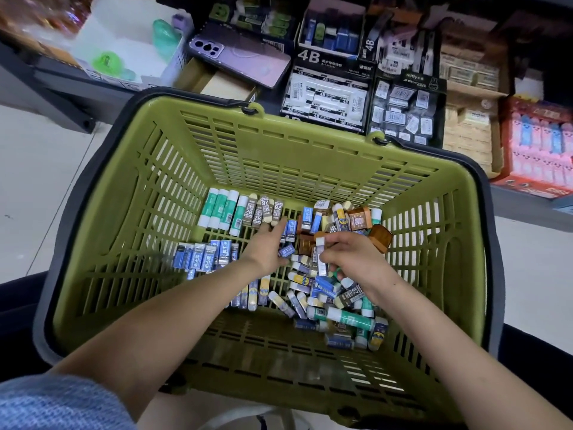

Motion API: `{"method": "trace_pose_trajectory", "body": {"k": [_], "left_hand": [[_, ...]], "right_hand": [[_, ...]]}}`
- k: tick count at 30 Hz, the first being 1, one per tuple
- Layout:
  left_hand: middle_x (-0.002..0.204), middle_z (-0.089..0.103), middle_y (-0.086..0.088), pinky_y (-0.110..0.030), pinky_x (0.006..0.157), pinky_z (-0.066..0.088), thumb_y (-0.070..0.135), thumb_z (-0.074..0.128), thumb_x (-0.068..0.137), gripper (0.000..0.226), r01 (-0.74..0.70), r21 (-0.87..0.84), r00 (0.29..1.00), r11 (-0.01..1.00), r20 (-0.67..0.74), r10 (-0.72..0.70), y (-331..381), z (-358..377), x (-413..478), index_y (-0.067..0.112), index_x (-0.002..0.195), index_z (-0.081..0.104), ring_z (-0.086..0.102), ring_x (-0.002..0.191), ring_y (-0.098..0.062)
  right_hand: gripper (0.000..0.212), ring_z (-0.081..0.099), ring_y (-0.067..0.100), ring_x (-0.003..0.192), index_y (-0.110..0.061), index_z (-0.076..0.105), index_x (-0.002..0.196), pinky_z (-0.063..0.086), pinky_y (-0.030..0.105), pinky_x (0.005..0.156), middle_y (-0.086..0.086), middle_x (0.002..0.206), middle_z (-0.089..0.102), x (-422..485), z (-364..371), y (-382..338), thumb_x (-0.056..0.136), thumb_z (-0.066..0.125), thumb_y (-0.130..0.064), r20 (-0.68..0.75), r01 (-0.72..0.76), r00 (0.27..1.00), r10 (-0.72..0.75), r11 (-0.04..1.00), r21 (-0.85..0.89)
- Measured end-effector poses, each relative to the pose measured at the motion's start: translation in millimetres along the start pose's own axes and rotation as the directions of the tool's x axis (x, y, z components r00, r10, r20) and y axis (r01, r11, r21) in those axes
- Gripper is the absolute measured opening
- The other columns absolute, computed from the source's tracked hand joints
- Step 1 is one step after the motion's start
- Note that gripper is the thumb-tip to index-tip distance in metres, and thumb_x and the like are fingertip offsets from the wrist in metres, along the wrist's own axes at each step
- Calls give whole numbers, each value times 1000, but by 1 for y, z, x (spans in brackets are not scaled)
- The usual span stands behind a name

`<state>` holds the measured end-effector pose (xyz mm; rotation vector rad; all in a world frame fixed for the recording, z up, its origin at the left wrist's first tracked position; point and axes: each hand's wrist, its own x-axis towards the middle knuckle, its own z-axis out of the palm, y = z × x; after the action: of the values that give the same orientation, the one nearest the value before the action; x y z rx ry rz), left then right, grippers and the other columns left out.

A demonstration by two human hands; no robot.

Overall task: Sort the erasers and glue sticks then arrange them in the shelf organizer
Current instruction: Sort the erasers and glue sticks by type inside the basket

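Green slotted basket, dark rim, set before a shelf.

- Glue sticks: green and white, one row, side by side, far-left corner of the basket floor.
- 2B erasers: brown sleeves, in a row just right of the glue sticks.
- Blue erasers: a row along the left side of the floor, nearer the person.
- Mixed heap: unsorted erasers and glue sticks, right half of the floor down to the near-right corner. Brown blocks lie at its far edge.
- Left hand: mid-floor, thumb and fingers pinching a blue eraser.
- Right hand: over the heap, fingers curled round a sleeved eraser, held upright.
- Shelf: 4B eraser boxes and a purple phone beyond the basket's far rim.
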<state>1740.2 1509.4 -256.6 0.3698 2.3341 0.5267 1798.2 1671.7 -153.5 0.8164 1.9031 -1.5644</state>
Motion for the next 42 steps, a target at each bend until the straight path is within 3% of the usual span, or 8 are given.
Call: {"method": "trace_pose_trajectory", "body": {"k": [7, 12, 16, 19, 26, 30, 35, 42], "left_hand": [[128, 43, -19, -33, 74, 49, 18, 70, 81, 61, -43, 65, 992, 997, -116, 51, 3, 10, -6, 16, 132, 36, 60, 90, -33], [124, 52, -10, -24, 69, 41, 17, 76, 76, 60, -62, -134, 988, 989, -148, 42, 2, 5, -10, 15, 125, 41, 58, 95, -28], [87, 53, 0, -17, 49, 33, 15, 77, 75, 56, -52, -258, 993, 965, -112, 23, 1, -17, -20, 13, 118, 41, 51, 71, -19], [81, 57, -3, -22, 54, 44, 8, 74, 75, 50, -55, -371, 992, 927, -124, 9, 1, -47, -39, 17, 113, 43, 54, 65, -19], [83, 63, -8, -25, 64, 58, -7, 72, 75, 43, -50, -835, 991, 547, -110, -78, -18, -130, -110, 15, 106, 53, 63, 62, -18], [70, 63, 3, -22, 63, 56, 1, 76, 69, 49, -101, -841, 980, 532, -176, -93, -27, -150, -133, 18, 110, 55, 66, 64, -17], [95, 61, -9, -29, 72, 56, 17, 80, 60, 55, -128, -845, 969, 519, -219, -118, -42, -159, -146, 27, 109, 57, 68, 71, -20], [93, 60, -8, -22, 69, 53, 14, 79, 65, 50, -106, -834, 982, 541, -173, -75, -42, -145, -146, 29, 106, 55, 68, 71, -18]], "right_hand": [[24, 50, 5, 51, -24, 57, 90, 41, 15, 44, 0, 80, 60, -1, 3, 0, 85, 61, -1, 22, 26, 999, -26, 1000, -10], [26, 51, 8, 56, -15, 58, 107, 42, 16, 46, 0, 88, 60, -1, 3, 1, 85, 61, -1, 10, 36, 999, -36, 999, -21], [36, 53, 11, 57, -6, 54, 120, 45, 19, 47, 6, 96, 59, -2, 3, 1, 85, 61, 1, -10, 22, 1000, -22, 999, 32], [31, 54, 10, 59, -6, 56, 115, 48, 19, 51, 7, 94, 61, -2, 9, -2, 85, 61, 1, 24, 15, 1000, -17, 998, 53], [8, 62, 27, 73, -1, 54, 97, 58, 41, 74, 15, 81, 58, 16, 65, -35, 95, 51, -8, 263, -202, 962, 73, 837, 508], [4, 63, 15, 74, -9, 61, 89, 57, 24, 64, 5, 86, 62, 28, 89, -31, 88, 65, -10, 219, -30, 976, -1, 990, 138], [23, 64, 21, 78, -2, 65, 99, 59, 34, 71, 12, 103, 63, 49, 94, 3, 81, 74, -12, 52, -66, 996, 79, 973, -222], [27, 62, 12, 46, -1, 63, 91, 59, 31, 57, 8, 65, 64, 57, 119, 23, 75, 80, -15, 101, -59, 990, 102, 932, -359]]}}
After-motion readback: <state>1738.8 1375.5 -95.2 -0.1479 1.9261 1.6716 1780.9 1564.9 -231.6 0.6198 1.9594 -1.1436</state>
